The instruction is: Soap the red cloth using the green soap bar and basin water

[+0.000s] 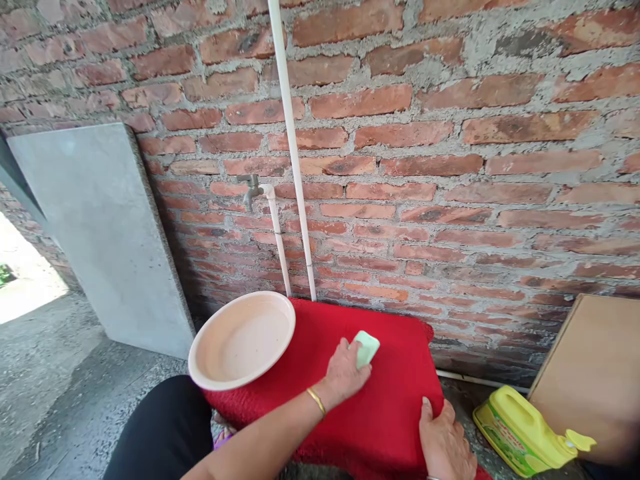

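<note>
A pale green bar of soap [367, 349] is in my left hand [349, 371], gripped between thumb and fingers against the red cloth [395, 333]. The left wrist wears a gold bracelet. My right hand [447, 440] is at the cloth's right edge, its thumb and fingers on either side of a bit of the fabric. The cloth lies spread over a low support whose shape it hides. On the cloth's left end stands a wide, pale peach basin [250, 343], tilted slightly, with a few small specks inside.
Behind the cloth rises a brick wall [400, 160] with a tap [253, 190] and white pipes [295, 147]. A grey slab [100, 227] leans at left. At right are a yellow jug [525, 430] and a brown board [590, 360]. My knee [163, 427] is near the basin.
</note>
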A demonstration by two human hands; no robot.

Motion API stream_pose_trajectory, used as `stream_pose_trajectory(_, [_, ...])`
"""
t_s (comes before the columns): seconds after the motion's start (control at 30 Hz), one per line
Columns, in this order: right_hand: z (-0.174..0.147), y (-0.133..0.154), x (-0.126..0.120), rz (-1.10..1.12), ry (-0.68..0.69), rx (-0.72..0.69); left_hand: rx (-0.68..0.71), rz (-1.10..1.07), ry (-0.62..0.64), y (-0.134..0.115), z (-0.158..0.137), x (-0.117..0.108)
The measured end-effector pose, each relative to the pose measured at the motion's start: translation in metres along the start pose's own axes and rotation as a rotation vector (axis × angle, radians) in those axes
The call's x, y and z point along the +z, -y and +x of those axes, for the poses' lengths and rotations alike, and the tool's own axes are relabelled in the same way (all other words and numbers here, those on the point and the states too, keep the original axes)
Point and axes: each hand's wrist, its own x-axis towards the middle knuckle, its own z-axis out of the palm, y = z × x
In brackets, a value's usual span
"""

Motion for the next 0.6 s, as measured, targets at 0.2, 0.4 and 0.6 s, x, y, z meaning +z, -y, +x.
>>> stream_pose_trajectory(0.2, [0.002, -0.003, 0.005, 0.012, -0.026, -0.003, -0.221, 0.070, -0.083, 0.004, 0.047, -0.012])
stream_pose_trajectory(0.4, [0.003, -0.005, 0.008, 0.004, -0.022, -0.020, 0.126, -0.034, 0.187, -0.034, 0.010, 0.033])
stream_pose_trajectory(0.6, [0.000, -0.003, 0.006, -0.033, -0.033, -0.017, -0.071, -0.017, -0.041, -0.019, 0.057, -0.003])
